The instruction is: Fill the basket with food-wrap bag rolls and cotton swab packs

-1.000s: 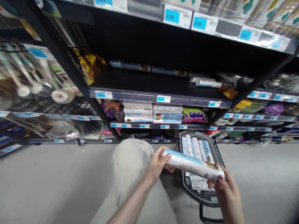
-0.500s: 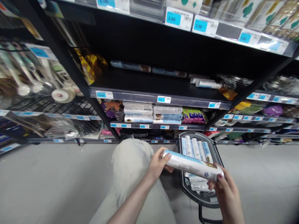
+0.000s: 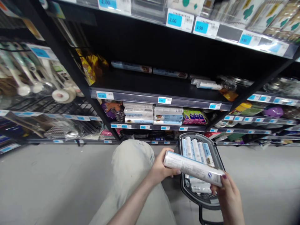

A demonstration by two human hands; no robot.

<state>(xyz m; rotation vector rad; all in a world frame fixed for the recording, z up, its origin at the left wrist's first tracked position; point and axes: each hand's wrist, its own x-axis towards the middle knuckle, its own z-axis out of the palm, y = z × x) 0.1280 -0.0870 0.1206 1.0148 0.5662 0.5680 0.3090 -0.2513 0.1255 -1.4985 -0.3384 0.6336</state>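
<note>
Between my left hand [image 3: 162, 167] and right hand [image 3: 229, 193]: one white roll [image 3: 193, 168] with blue edging; I grip it at both ends. Below it, a basket [image 3: 217, 157] holding similar rolls [image 3: 195, 148].

The black flat shelf [image 3: 145, 82] in front of me bears two long blue-and-white plastic-wrapped rolls [image 3: 131, 67] end to end at its back, with short white cylindrical rolls [image 3: 209, 85] towards the right. On the narrow dark lower shelf [image 3: 199, 127] sit stacked white-and-blue rolls [image 3: 139, 119] beside green-and-purple boxes [image 3: 194, 117]. The smooth grey floor [image 3: 58, 175] carries an oblong black-and-grey plastic basket [image 3: 217, 161].
</note>
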